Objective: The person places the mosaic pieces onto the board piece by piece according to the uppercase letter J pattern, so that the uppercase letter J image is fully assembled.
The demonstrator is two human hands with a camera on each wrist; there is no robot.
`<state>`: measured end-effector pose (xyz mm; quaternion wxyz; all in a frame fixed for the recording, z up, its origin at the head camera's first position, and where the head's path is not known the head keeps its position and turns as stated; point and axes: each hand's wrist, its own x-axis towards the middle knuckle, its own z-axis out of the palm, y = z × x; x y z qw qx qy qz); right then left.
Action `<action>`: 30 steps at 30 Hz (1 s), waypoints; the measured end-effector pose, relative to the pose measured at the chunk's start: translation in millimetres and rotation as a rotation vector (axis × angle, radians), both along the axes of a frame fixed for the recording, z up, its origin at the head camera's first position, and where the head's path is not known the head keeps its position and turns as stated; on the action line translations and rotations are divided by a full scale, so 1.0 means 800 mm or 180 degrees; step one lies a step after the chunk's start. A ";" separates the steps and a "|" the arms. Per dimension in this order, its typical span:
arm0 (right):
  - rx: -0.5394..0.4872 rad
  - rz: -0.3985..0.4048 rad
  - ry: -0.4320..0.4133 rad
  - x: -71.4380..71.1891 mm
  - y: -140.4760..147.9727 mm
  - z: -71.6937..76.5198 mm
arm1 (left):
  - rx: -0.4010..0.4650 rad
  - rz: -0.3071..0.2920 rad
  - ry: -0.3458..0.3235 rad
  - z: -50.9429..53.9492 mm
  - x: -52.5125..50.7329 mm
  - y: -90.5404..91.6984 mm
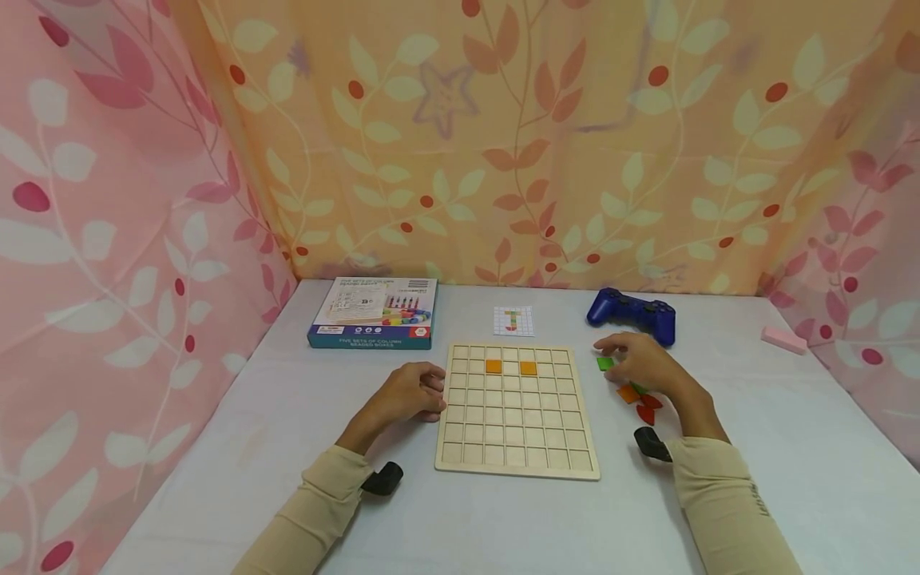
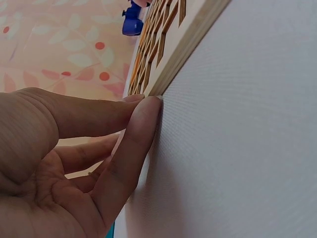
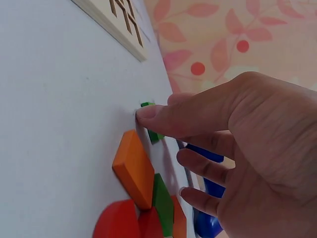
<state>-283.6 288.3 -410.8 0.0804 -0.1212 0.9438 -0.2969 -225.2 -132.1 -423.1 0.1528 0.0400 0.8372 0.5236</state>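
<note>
A square wooden grid board [image 1: 516, 461] lies flat on the white table, with two orange square tiles [image 1: 493, 366] in its upper cells. My left hand [image 1: 408, 393] is at the board's left side; its thumb and a finger pinch the edge [image 2: 185, 49]. Over on the right, my right hand [image 1: 642, 363] reaches down over a green square tile [image 1: 604, 363]. Its thumb is at the tile [image 3: 156, 135], while the other fingers are spread apart from the thumb. Close below that hand are an orange tile [image 3: 134, 168], another green piece [image 3: 163, 203] and red curved pieces [image 1: 646, 414].
Behind the board lies a small printed pattern card [image 1: 513, 321]. A boxed toy set [image 1: 374, 313] is at the back left. A blue game controller [image 1: 632, 313] sits just beyond the right hand, and a pink block [image 1: 784, 340] lies farther right. Patterned cloth surrounds the table.
</note>
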 end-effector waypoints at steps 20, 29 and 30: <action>0.0064 -0.0043 0.0149 -0.004 0.013 -0.004 | 0.0076 0.0023 -0.0052 0.000 -0.002 -0.002; -0.0069 -0.0070 0.0006 -0.005 0.012 -0.010 | 0.0083 0.0025 -0.0040 0.000 0.000 0.001; -0.0072 -0.0045 0.0025 -0.004 0.012 -0.010 | 0.0087 0.0023 -0.0034 0.000 0.001 0.001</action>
